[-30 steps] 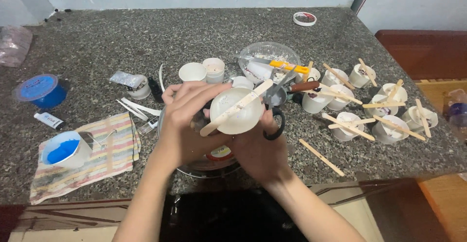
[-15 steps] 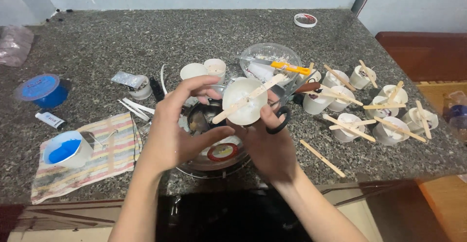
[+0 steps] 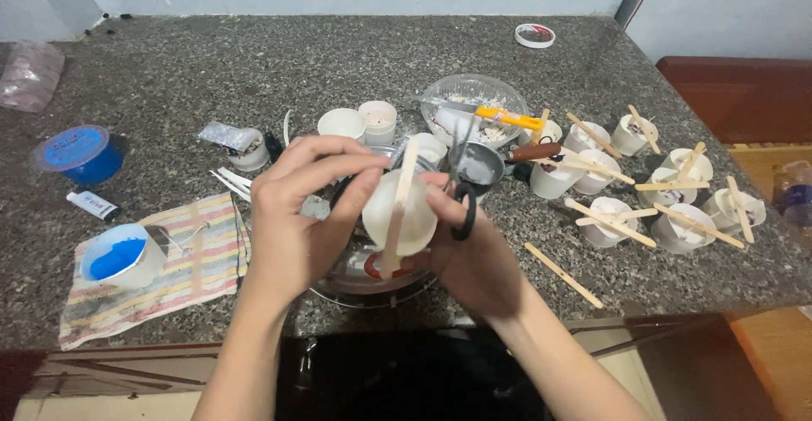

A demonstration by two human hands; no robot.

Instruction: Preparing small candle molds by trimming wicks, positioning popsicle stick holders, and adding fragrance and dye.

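Both my hands hold a small white cup (image 3: 404, 211) above a round metal pan (image 3: 372, 273) near the table's front edge. A flat wooden stick (image 3: 397, 210) lies across the cup's mouth, now almost upright in view. My left hand (image 3: 300, 218) grips the cup from the left, fingers over its top. My right hand (image 3: 478, 248) holds the cup from the right and has black-handled scissors (image 3: 463, 197) hooked on its fingers, blades pointing away from me.
Several white cups with wooden sticks (image 3: 668, 193) stand at the right. A clear bowl (image 3: 474, 108) with a yellow cutter sits behind. A striped cloth (image 3: 169, 269), a cup of blue wax (image 3: 118, 256) and a blue tape roll (image 3: 76, 155) lie left. A loose stick (image 3: 562, 275) lies right.
My left hand had let go and opened, then closed again on the cup. The cup turned, so the stick swung from a slant to nearly upright.
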